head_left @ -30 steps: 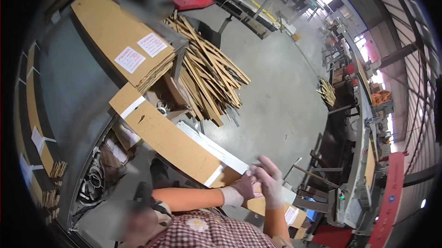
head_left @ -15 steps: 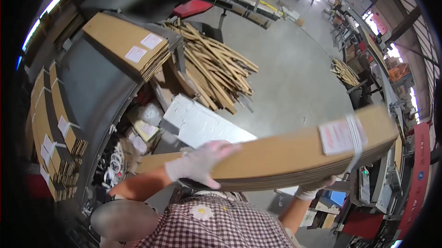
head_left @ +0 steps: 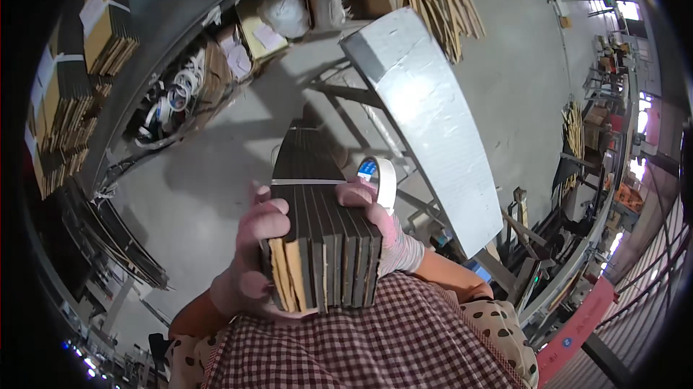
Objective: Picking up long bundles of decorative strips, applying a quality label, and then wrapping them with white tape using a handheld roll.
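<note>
Against the person's checked apron, both hands grip a strapped bundle of flattened cardboard [head_left: 321, 230] held on end: the left hand [head_left: 249, 259] wraps its left side, the right hand [head_left: 379, 219] clasps its right. Just behind sits a tape roll [head_left: 381, 176], near the grey bench [head_left: 426, 114].

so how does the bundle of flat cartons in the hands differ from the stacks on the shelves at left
The held bundle of flat cartons stands on end, edges toward the camera; the shelf stacks lie flat. The bundle looks dark and shadowed, gripped by the left hand and right hand; the stacks look tan and untouched. Both carry a pale strap.
</note>
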